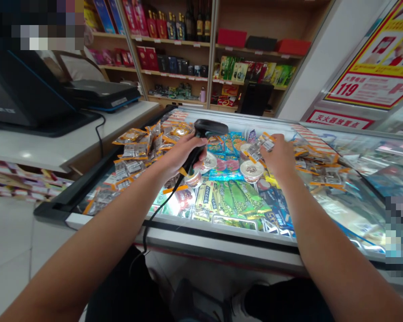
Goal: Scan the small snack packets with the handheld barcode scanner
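My left hand (188,154) is wrapped round the handle of a black barcode scanner (210,127), whose head points right over the freezer. From the handle a black cord hangs down past the freezer's front edge. In my right hand (279,154) is a small clear packet with orange edges (260,146) and a white label, facing the scanner. Similar packets (136,150) lie heaped on the glass to the left, and another pile (322,165) sits right of my right hand. Beneath both hands, ice cream tubs (251,171) and green wrapped ice creams (233,197) show inside the freezer.
At left a white counter (53,143) carries a dark monitor (30,85) and a black scale (102,91). Behind the freezer (201,237) stand shelves (174,42) of bottles and boxes. A red and yellow poster (372,67) hangs on the right.
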The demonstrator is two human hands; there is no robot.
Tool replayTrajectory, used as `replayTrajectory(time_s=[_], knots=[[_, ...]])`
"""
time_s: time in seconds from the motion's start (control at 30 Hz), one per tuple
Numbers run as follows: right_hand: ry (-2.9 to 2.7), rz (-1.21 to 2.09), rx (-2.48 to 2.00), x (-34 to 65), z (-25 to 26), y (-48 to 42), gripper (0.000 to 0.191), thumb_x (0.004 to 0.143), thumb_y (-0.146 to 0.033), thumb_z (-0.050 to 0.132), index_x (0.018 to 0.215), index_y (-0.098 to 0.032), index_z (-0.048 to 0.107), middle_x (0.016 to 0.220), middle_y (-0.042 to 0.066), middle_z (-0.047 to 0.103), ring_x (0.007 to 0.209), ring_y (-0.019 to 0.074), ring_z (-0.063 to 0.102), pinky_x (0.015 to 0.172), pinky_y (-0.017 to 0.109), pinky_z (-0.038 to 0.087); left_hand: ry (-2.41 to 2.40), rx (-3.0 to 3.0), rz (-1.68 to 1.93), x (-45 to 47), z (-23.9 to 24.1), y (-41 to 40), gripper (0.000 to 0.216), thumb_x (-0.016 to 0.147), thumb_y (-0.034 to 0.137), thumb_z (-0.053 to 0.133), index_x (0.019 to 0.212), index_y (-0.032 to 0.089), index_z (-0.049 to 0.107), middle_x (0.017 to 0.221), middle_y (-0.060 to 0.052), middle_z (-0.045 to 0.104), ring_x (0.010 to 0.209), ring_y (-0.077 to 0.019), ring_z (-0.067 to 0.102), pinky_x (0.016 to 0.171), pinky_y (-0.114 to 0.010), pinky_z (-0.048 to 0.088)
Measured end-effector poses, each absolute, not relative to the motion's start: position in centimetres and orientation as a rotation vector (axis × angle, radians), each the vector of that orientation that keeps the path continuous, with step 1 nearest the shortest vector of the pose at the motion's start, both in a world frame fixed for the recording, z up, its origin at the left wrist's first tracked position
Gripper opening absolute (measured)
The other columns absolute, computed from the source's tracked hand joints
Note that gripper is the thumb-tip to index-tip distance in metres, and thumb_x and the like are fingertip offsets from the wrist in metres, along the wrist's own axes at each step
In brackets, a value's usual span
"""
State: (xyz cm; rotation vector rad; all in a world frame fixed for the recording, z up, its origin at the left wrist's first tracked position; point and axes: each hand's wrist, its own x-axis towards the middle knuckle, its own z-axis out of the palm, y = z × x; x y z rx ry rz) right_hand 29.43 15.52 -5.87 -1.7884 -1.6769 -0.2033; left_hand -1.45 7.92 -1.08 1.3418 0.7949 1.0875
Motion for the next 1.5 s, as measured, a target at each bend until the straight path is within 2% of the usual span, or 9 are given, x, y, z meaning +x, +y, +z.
replayTrajectory(time_s=[0.17, 0.3, 0.47, 0.63, 0.9, 1.13, 1.3, 1.37, 1.5], knots=[[-1.709, -0.427, -1.704, 29.1, -5.4, 15.2, 0.049, 0.088, -0.035, 0.066, 0.132, -0.014, 0.059, 0.135, 0.022, 0.056, 0.13, 0.0406, 0.045, 0.104, 0.057, 0.039, 0.803, 1.099, 1.341, -2.0, -0.1, 8.3, 0.025, 0.081, 0.042, 0.059, 0.079, 0.021, 0.046, 0.054, 0.006, 0.048, 0.037, -0.0063, 0.042, 0.039, -0.02, 0.032], [-2.118, -0.026, -1.29, 23.1, -5.5, 13.5, 0.029, 0.099, -0.036, 0.053, 0.121, -0.021, 0.065, 0.126, 0.011, 0.067, 0.123, 0.0294, 0.056, 0.11, 0.048, 0.039, 0.785, 1.061, 1.402, -2.3, 0.2, 8.3, 0.025, 0.082, 0.042, 0.059, 0.079, 0.021, 0.047, 0.054, 0.006, 0.048, 0.038, -0.006, 0.042, 0.04, -0.021, 0.033], [-2.337, 0.391, -1.045, 15.2, -6.6, 11.8, 0.035, 0.103, -0.05, 0.048, 0.125, -0.027, 0.065, 0.131, 0.005, 0.068, 0.122, 0.0263, 0.06, 0.104, 0.043, 0.046, 0.831, 1.042, 1.376, -2.1, 0.3, 8.0, 0.029, 0.084, 0.044, 0.057, 0.071, 0.022, 0.043, 0.051, 0.005, 0.047, 0.038, -0.0069, 0.042, 0.038, -0.022, 0.031], [-2.408, 0.28, -1.127, 13.5, -7.7, 12.1, 0.035, 0.102, -0.049, 0.051, 0.127, -0.029, 0.065, 0.126, 0.004, 0.07, 0.12, 0.0293, 0.059, 0.101, 0.048, 0.046, 0.809, 1.052, 1.333, -2.0, 0.2, 7.9, 0.033, 0.086, 0.047, 0.056, 0.068, 0.023, 0.044, 0.048, 0.004, 0.046, 0.037, -0.0082, 0.042, 0.039, -0.022, 0.035], [-2.639, -0.081, -1.035, 14.8, -6.7, 10.7, 0.028, 0.103, -0.039, 0.053, 0.112, -0.021, 0.072, 0.112, 0.013, 0.072, 0.119, 0.0328, 0.058, 0.093, 0.048, 0.048, 0.83, 1.08, 1.356, -2.2, 0.3, 7.9, 0.031, 0.083, 0.045, 0.057, 0.068, 0.023, 0.042, 0.049, 0.004, 0.046, 0.038, -0.0076, 0.042, 0.037, -0.022, 0.031], [-2.741, -0.06, -1.026, 19.9, -4.4, 8.1, 0.023, 0.1, -0.037, 0.06, 0.096, -0.023, 0.077, 0.105, 0.01, 0.073, 0.113, 0.0306, 0.062, 0.1, 0.049, 0.044, 0.81, 1.066, 1.363, -2.4, 0.5, 7.9, 0.027, 0.082, 0.042, 0.057, 0.07, 0.022, 0.043, 0.052, 0.005, 0.047, 0.037, -0.0067, 0.043, 0.037, -0.022, 0.03], [-2.751, -0.032, -1.111, 22.6, -3.5, 8.3, 0.026, 0.089, -0.05, 0.073, 0.086, -0.024, 0.075, 0.109, 0.009, 0.072, 0.115, 0.0336, 0.06, 0.103, 0.052, 0.043, 0.782, 1.07, 1.354, -2.2, 0.2, 7.9, 0.025, 0.081, 0.041, 0.06, 0.076, 0.022, 0.046, 0.054, 0.005, 0.051, 0.038, -0.0073, 0.046, 0.037, -0.021, 0.03], [-2.671, 0.107, -1.153, 22.2, -3.9, 8.9, 0.03, 0.089, -0.055, 0.071, 0.089, -0.025, 0.074, 0.114, 0.008, 0.071, 0.114, 0.0322, 0.061, 0.1, 0.049, 0.046, 0.798, 1.067, 1.352, -2.1, 0.1, 7.9, 0.026, 0.08, 0.042, 0.062, 0.077, 0.022, 0.046, 0.054, 0.005, 0.051, 0.038, -0.0073, 0.046, 0.036, -0.021, 0.03], [-2.491, 0.337, -1.269, 20.5, -5.1, 9.9, 0.051, 0.085, -0.057, 0.073, 0.122, -0.023, 0.067, 0.118, 0.011, 0.07, 0.108, 0.0319, 0.064, 0.093, 0.047, 0.052, 0.798, 1.089, 1.349, -1.8, -0.2, 8.1, 0.023, 0.079, 0.04, 0.061, 0.08, 0.022, 0.047, 0.053, 0.006, 0.051, 0.038, -0.0073, 0.046, 0.037, -0.021, 0.031]])
